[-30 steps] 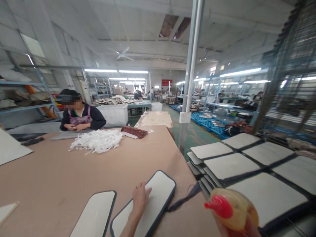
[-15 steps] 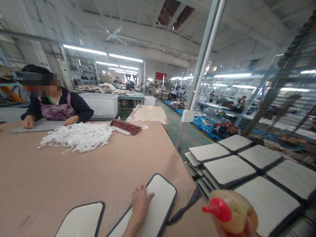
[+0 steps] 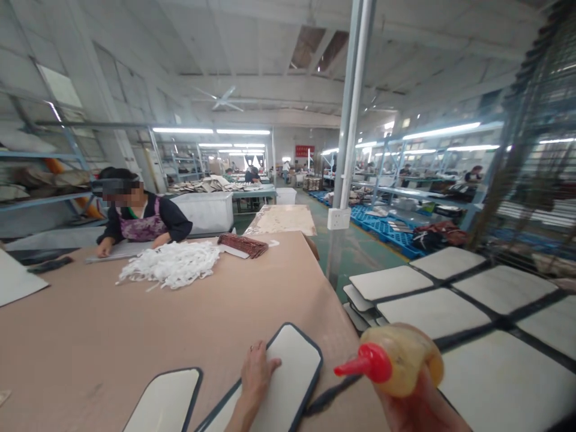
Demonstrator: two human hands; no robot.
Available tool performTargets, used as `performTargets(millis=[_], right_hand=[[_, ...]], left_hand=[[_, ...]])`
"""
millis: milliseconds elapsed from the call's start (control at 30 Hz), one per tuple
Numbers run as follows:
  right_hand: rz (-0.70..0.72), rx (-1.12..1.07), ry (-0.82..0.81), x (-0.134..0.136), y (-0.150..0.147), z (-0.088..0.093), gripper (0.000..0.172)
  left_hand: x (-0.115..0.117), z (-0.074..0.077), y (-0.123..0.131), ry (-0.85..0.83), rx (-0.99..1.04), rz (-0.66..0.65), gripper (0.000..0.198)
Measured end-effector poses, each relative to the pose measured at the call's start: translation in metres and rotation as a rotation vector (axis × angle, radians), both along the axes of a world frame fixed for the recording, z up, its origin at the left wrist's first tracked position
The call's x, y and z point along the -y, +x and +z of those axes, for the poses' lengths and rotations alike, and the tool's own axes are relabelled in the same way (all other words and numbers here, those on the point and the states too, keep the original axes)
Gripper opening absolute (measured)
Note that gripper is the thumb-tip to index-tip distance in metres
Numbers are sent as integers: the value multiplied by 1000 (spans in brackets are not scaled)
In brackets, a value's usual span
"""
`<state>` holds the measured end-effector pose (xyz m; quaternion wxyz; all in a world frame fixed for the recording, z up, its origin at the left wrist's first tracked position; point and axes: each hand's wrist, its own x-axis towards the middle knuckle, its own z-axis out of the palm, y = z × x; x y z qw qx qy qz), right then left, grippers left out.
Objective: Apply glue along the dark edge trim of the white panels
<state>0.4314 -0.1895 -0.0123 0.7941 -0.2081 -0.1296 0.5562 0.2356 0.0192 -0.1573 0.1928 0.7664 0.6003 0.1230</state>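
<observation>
My right hand (image 3: 416, 399) is wrapped round a squeeze bottle (image 3: 407, 360) with a yellowish see-through body. Its red nozzle (image 3: 366, 363) points left, above the table's right edge. On a long cream panel with a dark border (image 3: 292, 372) lies my left hand (image 3: 257, 375), thumb spread from the fingers, near the panel's left edge. The near end of this panel runs out of view. To its left a second cream panel (image 3: 164, 402) with the same dark edging lies flat on the table, partly cut off.
Stacked cream panels (image 3: 432, 309) stand right of the brown-covered table (image 3: 252, 300). White strips (image 3: 173, 264) and a reddish-brown bundle (image 3: 243, 245) lie towards the far side. A co-worker (image 3: 144, 216) sits across the table. A metal post (image 3: 348, 132) rises beyond the right edge.
The view has turned a little left, bringing a white sheet into sight at the left. My right hand has moved the bottle left towards the panel. My left hand stays on the panel.
</observation>
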Motion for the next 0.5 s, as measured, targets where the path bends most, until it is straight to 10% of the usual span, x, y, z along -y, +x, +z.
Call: performTargets(millis=[200, 500], right_hand=[[-50, -91, -25, 4, 13, 4, 30], [-94, 272, 71, -26, 4, 62, 44]], left_hand=[[21, 50, -2, -6, 211, -36, 40], [58, 183, -81, -70, 205, -450, 27]])
